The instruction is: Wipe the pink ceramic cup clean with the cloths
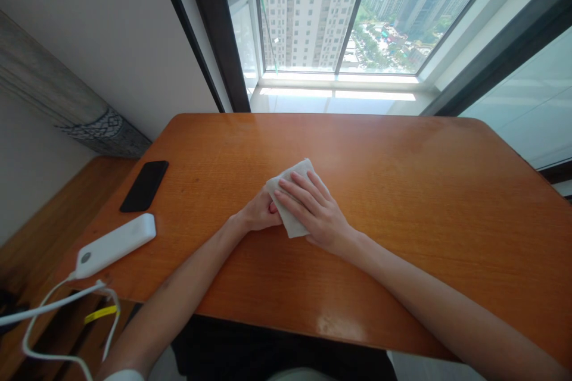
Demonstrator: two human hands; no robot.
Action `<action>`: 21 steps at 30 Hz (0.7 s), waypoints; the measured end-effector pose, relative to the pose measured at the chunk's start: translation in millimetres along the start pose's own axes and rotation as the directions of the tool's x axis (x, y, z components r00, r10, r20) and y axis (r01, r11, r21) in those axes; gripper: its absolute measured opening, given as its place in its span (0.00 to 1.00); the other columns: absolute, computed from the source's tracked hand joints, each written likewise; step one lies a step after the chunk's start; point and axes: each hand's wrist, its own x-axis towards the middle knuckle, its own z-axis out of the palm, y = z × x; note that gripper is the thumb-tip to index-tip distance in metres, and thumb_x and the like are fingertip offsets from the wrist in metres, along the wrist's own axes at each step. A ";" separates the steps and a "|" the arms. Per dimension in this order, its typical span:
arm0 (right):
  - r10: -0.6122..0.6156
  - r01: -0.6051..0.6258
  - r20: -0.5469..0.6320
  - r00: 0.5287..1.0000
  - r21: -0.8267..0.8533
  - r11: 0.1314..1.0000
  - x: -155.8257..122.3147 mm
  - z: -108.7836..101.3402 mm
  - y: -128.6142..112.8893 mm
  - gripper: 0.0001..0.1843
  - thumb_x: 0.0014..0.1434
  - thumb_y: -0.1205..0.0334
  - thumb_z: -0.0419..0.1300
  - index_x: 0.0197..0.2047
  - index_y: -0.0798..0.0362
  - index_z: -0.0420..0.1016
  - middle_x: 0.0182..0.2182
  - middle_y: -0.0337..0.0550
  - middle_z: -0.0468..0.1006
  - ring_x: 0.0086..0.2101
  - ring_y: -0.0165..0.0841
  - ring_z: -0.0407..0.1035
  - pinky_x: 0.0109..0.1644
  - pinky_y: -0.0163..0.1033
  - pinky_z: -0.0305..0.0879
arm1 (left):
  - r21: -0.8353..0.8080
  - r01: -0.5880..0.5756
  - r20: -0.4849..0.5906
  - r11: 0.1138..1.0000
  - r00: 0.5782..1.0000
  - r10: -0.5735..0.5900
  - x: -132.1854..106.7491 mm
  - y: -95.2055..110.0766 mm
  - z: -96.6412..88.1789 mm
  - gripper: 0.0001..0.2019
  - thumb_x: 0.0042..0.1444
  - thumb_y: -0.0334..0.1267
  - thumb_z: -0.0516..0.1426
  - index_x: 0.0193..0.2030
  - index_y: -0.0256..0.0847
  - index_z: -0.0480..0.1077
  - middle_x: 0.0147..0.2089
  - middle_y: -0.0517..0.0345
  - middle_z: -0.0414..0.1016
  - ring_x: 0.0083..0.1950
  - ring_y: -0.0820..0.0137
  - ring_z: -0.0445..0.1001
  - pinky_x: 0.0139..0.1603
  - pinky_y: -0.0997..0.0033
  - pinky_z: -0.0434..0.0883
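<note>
A folded white cloth (pixel 289 227), perhaps a paper towel, lies between my two hands above the middle of the wooden table. My left hand (pixel 258 212) is at its left edge and partly beneath it, with the fingers curled in and largely covered by the cloth. My right hand (pixel 320 213) rests flat on top, fingers stretched out across the cloth toward the upper left. The right thumb is hidden. Whether anything else is under the cloth I cannot tell.
On the left of the wooden table (pixel 402 190) lie a black phone (pixel 144 186) and a white power bank (pixel 117 245). A white cable (pixel 53 303) with a yellow tag runs off the left edge. Behind the table is a window (pixel 313 12); a grey curtain (pixel 58 80) hangs left.
</note>
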 end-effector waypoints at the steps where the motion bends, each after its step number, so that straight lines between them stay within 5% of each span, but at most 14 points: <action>1: 0.022 -0.022 0.002 1.000 0.031 0.999 -1.2 0.6 3.2 0.44 0.73 0.71 0.58 0.86 0.47 0.48 0.77 0.51 0.68 0.80 0.49 0.51 0.85 0.68 0.49 | -0.012 -0.019 0.038 1.000 0.999 0.019 3.5 -0.1 -3.2 0.21 0.54 0.57 0.69 0.41 0.40 0.76 0.33 0.55 0.79 0.38 0.59 0.81 0.41 0.58 0.83; 3: 0.070 -0.069 -0.004 0.998 0.116 0.991 -3.4 2.8 7.5 0.47 0.71 0.69 0.62 0.86 0.47 0.48 0.79 0.53 0.65 0.81 0.52 0.50 0.84 0.70 0.50 | -0.045 -0.057 0.074 0.997 0.995 0.060 7.4 1.2 -6.4 0.21 0.56 0.54 0.68 0.44 0.38 0.76 0.39 0.52 0.82 0.42 0.59 0.81 0.47 0.58 0.83; 8: 0.388 -0.350 -0.020 0.921 0.389 0.852 -8.1 11.3 18.3 0.49 0.65 0.73 0.61 0.85 0.42 0.52 0.80 0.51 0.63 0.78 0.48 0.59 0.81 0.63 0.62 | -0.142 -0.188 0.086 0.972 0.976 0.201 11.2 8.3 -7.3 0.40 0.61 0.56 0.65 0.75 0.39 0.62 0.67 0.38 0.76 0.63 0.48 0.78 0.67 0.47 0.76; 12: 0.452 -0.409 0.030 0.891 0.481 0.775 -8.2 13.9 28.7 0.49 0.61 0.77 0.58 0.82 0.42 0.59 0.77 0.49 0.69 0.74 0.46 0.66 0.79 0.62 0.64 | -0.168 -0.204 0.124 0.964 0.966 0.226 14.4 12.6 -9.9 0.41 0.63 0.58 0.64 0.77 0.42 0.60 0.70 0.40 0.74 0.65 0.48 0.77 0.69 0.47 0.74; 21: 0.446 -0.385 -0.058 0.893 0.415 0.824 -6.9 12.8 27.5 0.40 0.69 0.72 0.56 0.81 0.40 0.63 0.76 0.44 0.72 0.73 0.42 0.69 0.78 0.58 0.67 | -0.185 -0.208 0.147 0.960 0.960 0.236 13.2 15.1 -9.1 0.44 0.62 0.59 0.66 0.78 0.44 0.58 0.72 0.39 0.71 0.68 0.47 0.75 0.71 0.44 0.73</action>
